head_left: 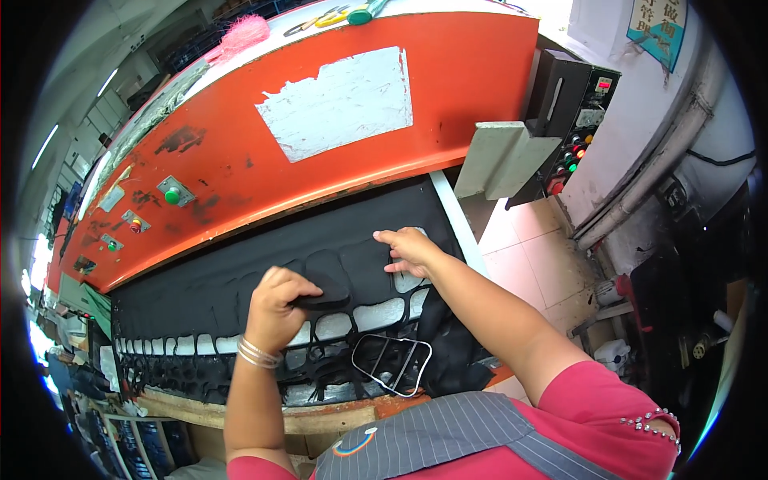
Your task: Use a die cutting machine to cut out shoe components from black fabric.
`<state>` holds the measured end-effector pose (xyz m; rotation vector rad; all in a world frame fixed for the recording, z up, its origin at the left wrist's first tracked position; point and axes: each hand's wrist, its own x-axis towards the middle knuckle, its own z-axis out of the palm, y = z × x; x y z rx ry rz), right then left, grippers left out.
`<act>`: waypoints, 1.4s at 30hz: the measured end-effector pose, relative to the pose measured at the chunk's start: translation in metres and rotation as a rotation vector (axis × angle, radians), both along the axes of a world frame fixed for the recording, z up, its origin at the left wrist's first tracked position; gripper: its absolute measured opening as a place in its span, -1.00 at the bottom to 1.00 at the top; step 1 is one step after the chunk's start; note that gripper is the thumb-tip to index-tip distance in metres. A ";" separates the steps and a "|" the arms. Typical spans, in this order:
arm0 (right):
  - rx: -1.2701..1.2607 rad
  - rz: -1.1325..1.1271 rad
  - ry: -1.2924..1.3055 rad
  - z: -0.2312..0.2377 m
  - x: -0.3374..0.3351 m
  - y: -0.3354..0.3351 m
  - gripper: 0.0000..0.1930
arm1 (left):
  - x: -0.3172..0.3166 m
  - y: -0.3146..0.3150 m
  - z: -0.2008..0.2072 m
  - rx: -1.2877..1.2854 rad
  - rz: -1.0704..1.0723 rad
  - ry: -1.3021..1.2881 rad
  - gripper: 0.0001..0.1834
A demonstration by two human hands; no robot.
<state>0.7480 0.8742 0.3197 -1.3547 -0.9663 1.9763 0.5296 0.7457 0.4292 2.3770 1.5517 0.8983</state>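
My left hand (276,300) is closed on a flat black rounded cut piece (328,296), thumb on top, just above a black sheet (216,280) of soft-looking material. My right hand (410,250) lies farther to the right, its fingers stretched and apart near a cut-out opening (406,282) in the sheet. Nothing shows in that hand. A row of similar rounded openings (380,314) runs along the sheet's near side, with the pale surface below showing through. Nearer to me rests a metal cutting die (394,390), an open frame with crossbars, on the ragged black scraps (320,376).
An orange machine beam (456,88) spans the far side, with a green button (172,194) and a red button (135,226). Tools with yellow and green handles (364,12) and pink tangled strands (244,32) lie on top. A control box (580,120) stands right; a wooden edge (320,418) runs in front.
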 end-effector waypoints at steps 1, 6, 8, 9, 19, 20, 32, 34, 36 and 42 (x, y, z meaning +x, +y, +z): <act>0.018 0.069 -0.002 -0.009 -0.001 0.004 -0.35 | 0.001 0.005 0.008 -0.001 0.006 0.007 -0.71; 0.063 0.061 -0.100 -0.017 -0.017 0.007 -0.40 | 0.019 0.047 -0.001 -0.129 -0.346 0.883 -0.88; -0.018 0.005 0.148 0.001 -0.024 -0.011 -0.34 | 0.019 0.058 -0.027 -0.069 -0.409 0.839 -0.91; -0.082 0.067 0.245 -0.020 -0.018 -0.003 -0.30 | 0.028 0.067 -0.036 0.011 -0.500 0.790 -0.92; -0.064 0.065 0.639 -0.053 -0.009 -0.025 -0.29 | 0.037 0.075 -0.056 0.072 -0.479 0.971 -0.88; -0.076 0.065 0.579 -0.049 -0.012 -0.028 -0.25 | 0.030 0.069 -0.049 -0.014 -0.465 1.012 -0.89; 0.425 0.091 -0.561 -0.016 -0.111 -0.030 -0.23 | -0.134 -0.022 -0.051 -0.220 0.115 0.699 -0.52; 0.326 0.052 -0.491 0.005 -0.125 -0.029 -0.21 | -0.150 -0.023 -0.045 -0.345 0.066 0.684 -0.64; 0.015 0.229 -0.178 0.024 -0.126 -0.025 -0.17 | -0.150 -0.020 -0.032 -0.358 0.087 0.482 -0.73; 0.121 -0.108 -0.120 -0.025 -0.141 -0.020 -0.43 | -0.152 0.007 -0.038 -0.840 -0.056 -1.171 -0.53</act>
